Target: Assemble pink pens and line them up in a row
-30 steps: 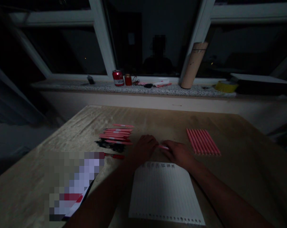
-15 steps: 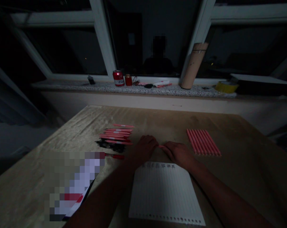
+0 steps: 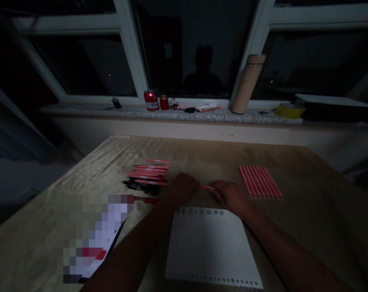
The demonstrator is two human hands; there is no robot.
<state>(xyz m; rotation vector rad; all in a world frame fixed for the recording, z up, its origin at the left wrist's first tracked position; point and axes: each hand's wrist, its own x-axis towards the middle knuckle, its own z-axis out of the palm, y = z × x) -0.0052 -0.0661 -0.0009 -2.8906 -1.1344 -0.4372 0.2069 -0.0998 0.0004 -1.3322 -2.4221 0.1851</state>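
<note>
A slim pink pen (image 3: 207,187) lies level between my two hands, just beyond the notepad. Its left end disappears at the fingers of my left hand (image 3: 184,187), which are closed around it. My right hand (image 3: 230,193) pinches the other end. Below both hands lies a lined spiral notepad (image 3: 212,247) with handwriting along its far edge. Left of my left hand is a pile of pink pens (image 3: 149,170), some with white labels, beside a bunch of dark pens (image 3: 143,186). To the right, several pink pens (image 3: 261,181) lie side by side in a neat row.
A red pen (image 3: 149,200) and a blurred-out phone-like object (image 3: 101,239) are at the left. On the windowsill stand a red can (image 3: 151,100), a small red jar (image 3: 164,102), a tall tan cylinder (image 3: 249,84) and a yellow tape roll (image 3: 290,111).
My left hand has shifted slightly left, away from the right hand. More of the pink pen shows between them. My right hand has barely moved.
</note>
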